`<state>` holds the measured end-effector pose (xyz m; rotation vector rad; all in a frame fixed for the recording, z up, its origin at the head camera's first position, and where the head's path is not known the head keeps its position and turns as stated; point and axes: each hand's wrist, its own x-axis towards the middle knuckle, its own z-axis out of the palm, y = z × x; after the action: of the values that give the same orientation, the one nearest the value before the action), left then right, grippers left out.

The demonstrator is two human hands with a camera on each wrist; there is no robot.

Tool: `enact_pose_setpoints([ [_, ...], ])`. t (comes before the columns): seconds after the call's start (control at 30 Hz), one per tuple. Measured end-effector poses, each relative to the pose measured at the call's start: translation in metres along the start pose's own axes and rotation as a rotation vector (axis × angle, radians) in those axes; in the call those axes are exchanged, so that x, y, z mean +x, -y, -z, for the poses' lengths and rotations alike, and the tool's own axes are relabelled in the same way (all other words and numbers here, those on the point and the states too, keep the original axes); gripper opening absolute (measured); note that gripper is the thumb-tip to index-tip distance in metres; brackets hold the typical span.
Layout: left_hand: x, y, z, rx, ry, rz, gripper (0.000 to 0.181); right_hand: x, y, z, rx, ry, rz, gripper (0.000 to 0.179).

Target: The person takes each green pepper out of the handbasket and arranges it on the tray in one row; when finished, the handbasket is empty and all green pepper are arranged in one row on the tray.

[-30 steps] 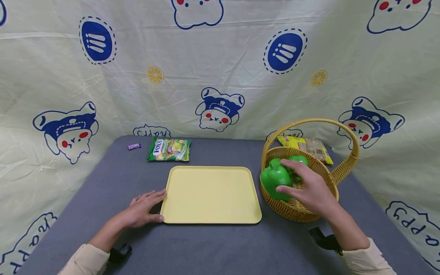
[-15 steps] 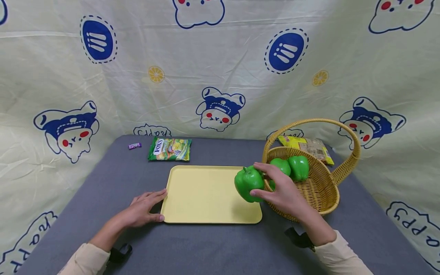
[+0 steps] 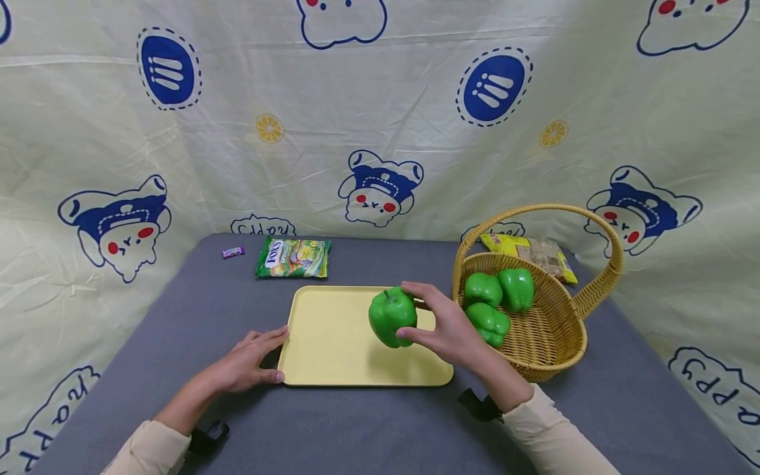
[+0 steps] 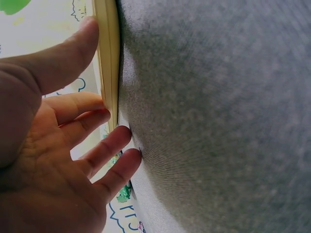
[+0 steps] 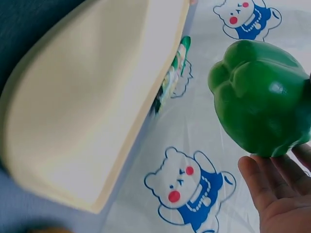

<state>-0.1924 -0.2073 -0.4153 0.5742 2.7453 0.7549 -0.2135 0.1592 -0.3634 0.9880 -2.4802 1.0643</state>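
A green bell pepper is held in my right hand, between thumb and fingers, above the right half of the pale yellow tray. In the right wrist view the bell pepper fills the right side, with the fingers beneath it. At the tray's left edge rests my left hand, fingers extended and fingertips touching the rim. The left wrist view has those fingers spread against the tray's side. Several more green peppers lie inside the wicker basket.
Right of the tray stands the basket, its tall handle arching over it. Behind it lies a yellow snack bag. A green snack packet and a small purple-wrapped piece are at the back left. A printed cloth hangs behind.
My right hand has lifted the pepper out of the basket and carried it left over the tray. Peppers it had covered now show. My left hand has stayed at the tray's edge.
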Motion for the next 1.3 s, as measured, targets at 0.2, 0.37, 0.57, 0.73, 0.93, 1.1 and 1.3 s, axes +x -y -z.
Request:
enact_pose_setpoints([
  [0.2,0.000,0.001,0.000,-0.002,0.002,-0.002,0.081,0.008,-0.002,-0.019,0.061,0.026,0.017,0.072],
  [0.37,0.000,0.002,0.000,-0.004,0.003,0.002,0.081,0.015,-0.003,-0.034,0.129,0.040,0.024,0.072],
  [0.57,0.000,0.002,0.000,-0.016,0.007,0.004,0.082,0.020,-0.002,-0.051,0.166,0.067,0.007,0.074],
  [0.73,0.000,0.001,0.000,-0.011,0.008,0.020,0.082,0.022,-0.002,-0.064,0.174,0.078,0.006,0.073],
  [0.93,0.000,0.001,0.000,-0.010,0.005,0.020,0.081,0.024,-0.003,-0.076,0.188,0.084,0.008,0.073],
  [1.1,0.000,0.001,-0.001,-0.011,-0.004,0.007,0.081,0.027,0.000,-0.083,0.198,0.097,0.009,0.072],
  [1.3,-0.001,0.000,-0.001,-0.008,-0.011,0.006,0.081,0.033,0.002,-0.091,0.192,0.119,-0.006,0.071],
])
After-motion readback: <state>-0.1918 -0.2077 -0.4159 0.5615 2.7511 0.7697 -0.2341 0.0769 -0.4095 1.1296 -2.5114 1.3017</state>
